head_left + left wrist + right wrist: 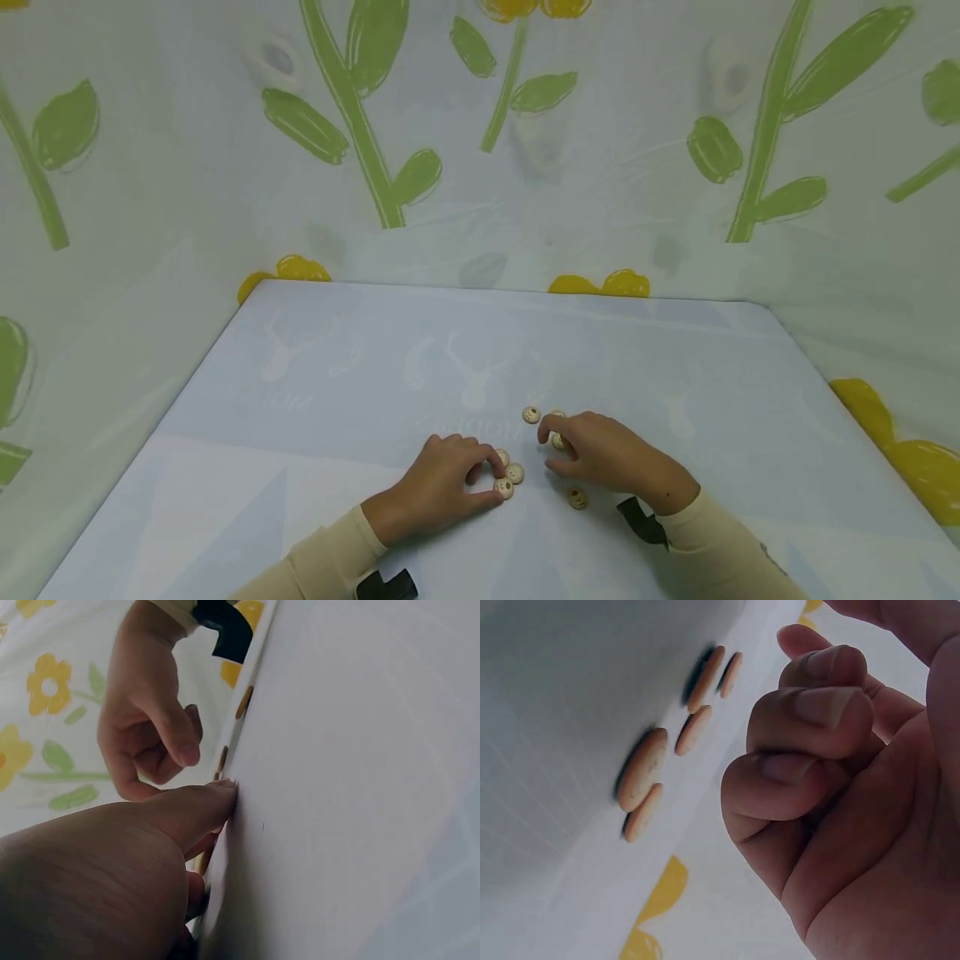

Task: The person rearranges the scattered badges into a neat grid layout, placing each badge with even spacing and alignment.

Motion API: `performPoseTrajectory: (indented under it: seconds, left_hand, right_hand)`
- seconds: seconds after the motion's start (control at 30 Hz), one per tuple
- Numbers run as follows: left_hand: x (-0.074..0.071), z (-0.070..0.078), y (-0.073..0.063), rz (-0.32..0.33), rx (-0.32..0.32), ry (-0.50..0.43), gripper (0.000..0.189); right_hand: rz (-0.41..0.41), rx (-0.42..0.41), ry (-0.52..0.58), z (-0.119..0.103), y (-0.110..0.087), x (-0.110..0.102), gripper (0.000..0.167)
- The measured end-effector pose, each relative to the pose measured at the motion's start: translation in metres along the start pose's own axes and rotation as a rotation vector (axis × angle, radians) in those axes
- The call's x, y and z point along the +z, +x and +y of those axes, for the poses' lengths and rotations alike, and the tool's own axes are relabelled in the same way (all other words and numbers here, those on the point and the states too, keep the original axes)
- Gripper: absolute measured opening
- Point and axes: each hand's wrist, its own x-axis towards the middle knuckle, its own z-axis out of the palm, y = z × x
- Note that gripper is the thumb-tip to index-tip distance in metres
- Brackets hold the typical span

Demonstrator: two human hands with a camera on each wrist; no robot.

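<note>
Small round wooden buttons lie on the table. In the head view my left hand has its thumb and index finger at opposite sides of one wooden button, pinching it. Two more buttons touch it, one of them to the right. My right hand hovers over another button, index finger bent and thumb apart from it. In the right wrist view, the fingers curl loosely with nothing held, beside several buttons. The left wrist view shows the left thumb low at the tabletop.
A lone button lies beyond the right hand, and a darker one lies nearer, below the right thumb. The pale patterned table ends at a flower-printed curtain behind and along the sides.
</note>
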Motion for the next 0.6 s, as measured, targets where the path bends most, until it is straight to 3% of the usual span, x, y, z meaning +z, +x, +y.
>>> performPoseTrajectory:
  seconds: [0.37,0.6]
  left_hand:
    - [0.003,-0.002,-0.002,0.015,0.01,0.007,0.019]
    - [0.002,0.001,0.0,0.005,0.016,-0.011,0.019]
  right_hand:
    - [0.031,0.019,-0.009,-0.002,-0.016,-0.001,0.014]
    - [0.032,0.07,0.077,0.011,-0.036,-0.004,0.01]
